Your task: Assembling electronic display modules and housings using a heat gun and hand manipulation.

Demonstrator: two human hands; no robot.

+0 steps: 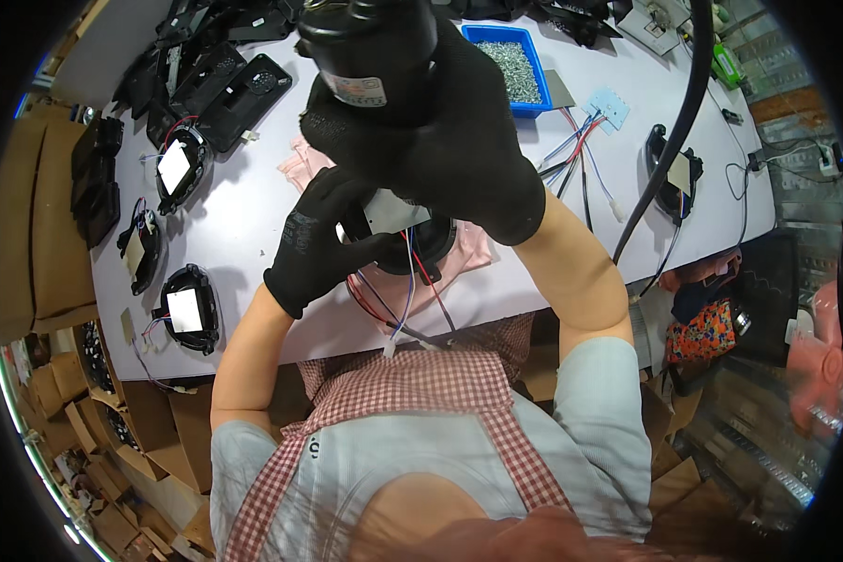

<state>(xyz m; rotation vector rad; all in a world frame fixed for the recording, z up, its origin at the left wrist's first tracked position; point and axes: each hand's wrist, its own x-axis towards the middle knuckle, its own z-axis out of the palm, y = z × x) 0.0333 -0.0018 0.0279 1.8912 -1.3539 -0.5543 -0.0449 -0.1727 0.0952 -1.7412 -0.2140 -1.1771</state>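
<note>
Both my hands wear black gloves. My right hand [459,140] is wrapped round a black power screwdriver [370,47], held upright close to the camera; its tip is hidden below the hand. Under it lies a round black housing [435,245] with a grey metal plate [389,213] on top. My left hand [317,245] grips the left side of this housing, thumb near the plate and fingers curved over the far edge. Red, blue, white and black wires [407,304] trail from the housing toward me. A pink cloth [473,251] lies beneath it.
Similar black housings with plates [185,310] stand along the left, another [674,173] at the right. A blue bin [540,70] holds many small screws. Beside it lies a light blue board with wires [609,108]. Black plastic parts [244,98] crowd the far left. A thick black cable [670,155] hangs at right.
</note>
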